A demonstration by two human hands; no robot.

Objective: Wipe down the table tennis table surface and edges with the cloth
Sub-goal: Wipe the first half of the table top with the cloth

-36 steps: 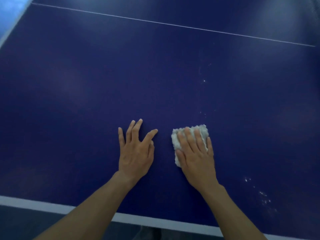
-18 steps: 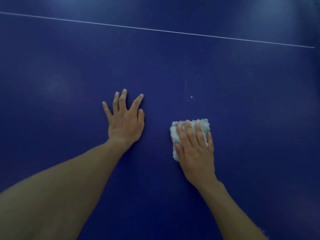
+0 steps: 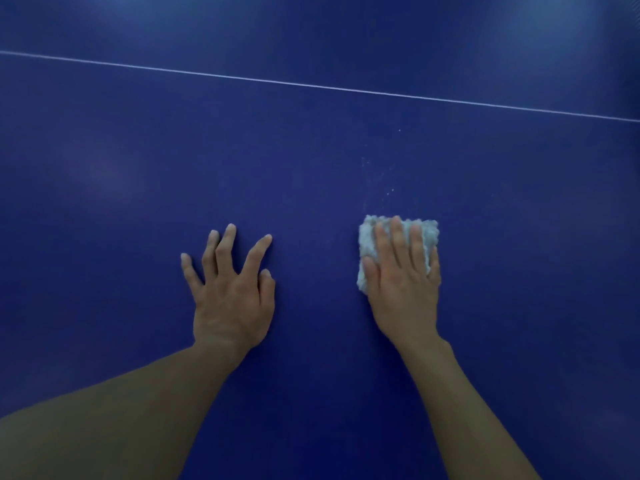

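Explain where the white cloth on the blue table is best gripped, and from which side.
Pinch the cloth at its bare left strip, coming from the left and above: it lies flat, and the right hand presses flat over its middle and right part.

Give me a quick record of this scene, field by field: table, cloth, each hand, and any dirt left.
surface: blue table tennis table, thin white line across its far part
tool: small pale fluffy cloth, flat on the table
right: right hand flat on the cloth, fingers straight, pressing it
left: left hand beside it on bare table, fingers spread, holding nothing
dirt: pale specks just beyond the cloth
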